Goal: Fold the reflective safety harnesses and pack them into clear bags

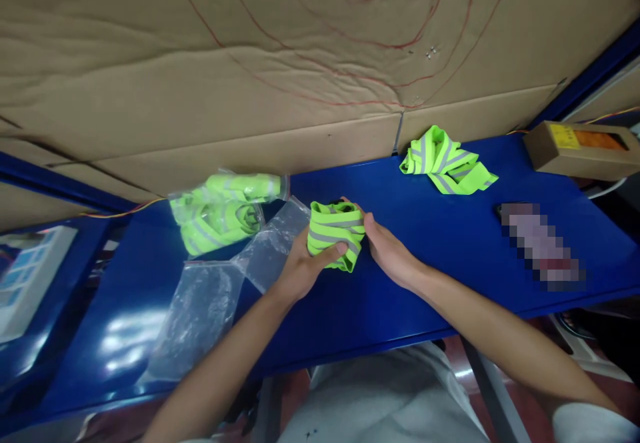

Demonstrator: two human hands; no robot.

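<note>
A rolled bundle of neon yellow-green reflective strap (pixel 336 231) with grey stripes is held between both hands above the blue table. My left hand (pixel 303 266) grips it from the left, with the thumb lying across its front. On the other side, my right hand (pixel 383 243) presses against the bundle's right edge, its fingers partly hidden behind. Clear plastic bags (pixel 203 313) lie flat by my left forearm. Beyond them, more neon straps (pixel 220 219) sit inside clear bags. A loose heap of the same strap (pixel 445 161) rests at the back right.
The blue table (pixel 400 303) backs onto a cardboard wall (pixel 280 109) with red cords hanging on it. At the right stand a cardboard box (pixel 580 151) and a pixelated, phone-shaped object (pixel 543 246). A white box (pixel 33 283) is at the far left.
</note>
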